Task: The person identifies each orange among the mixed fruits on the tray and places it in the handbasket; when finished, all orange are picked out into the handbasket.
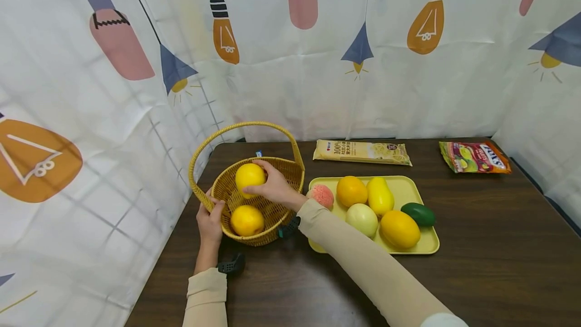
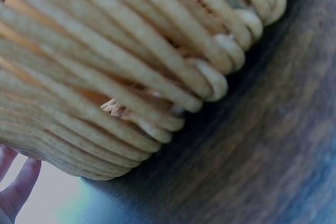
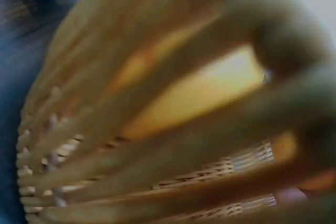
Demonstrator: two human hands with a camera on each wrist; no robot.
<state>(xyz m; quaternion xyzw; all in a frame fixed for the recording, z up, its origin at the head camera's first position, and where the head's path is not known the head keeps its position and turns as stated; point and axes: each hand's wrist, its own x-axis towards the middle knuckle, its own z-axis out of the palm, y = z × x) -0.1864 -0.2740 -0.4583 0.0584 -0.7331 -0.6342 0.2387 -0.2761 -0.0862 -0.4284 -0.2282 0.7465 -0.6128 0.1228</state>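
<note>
A yellow wicker basket point(image 1: 268, 240) with a tall arched handle point(image 1: 247, 124) stands at the left of the table. My left hand point(image 1: 210, 221) grips its left rim by the foot of the handle. Inside the basket, my right hand point(image 1: 274, 185) holds a round yellow fruit point(image 1: 248, 178) between thumb and fingers. Another round yellow fruit point(image 1: 247, 220) lies nearer the front of the basket. The left wrist view shows the woven wall point(image 2: 115, 66) close up, with fingertips point(image 2: 23, 182) at its edge. Through the wicker point(image 3: 199, 124), the right wrist view catches blurred yellow fruit point(image 3: 205, 87).
Right of the basket, a pale yellow tray point(image 1: 428, 243) bears a peach point(image 1: 323, 196), an orange point(image 1: 351, 191), a yellow pear point(image 1: 380, 197) and several other fruits. Behind lie a long beige packet point(image 1: 361, 152) and a red candy bag point(image 1: 474, 157). A patterned curtain point(image 1: 290, 90) hangs behind the table.
</note>
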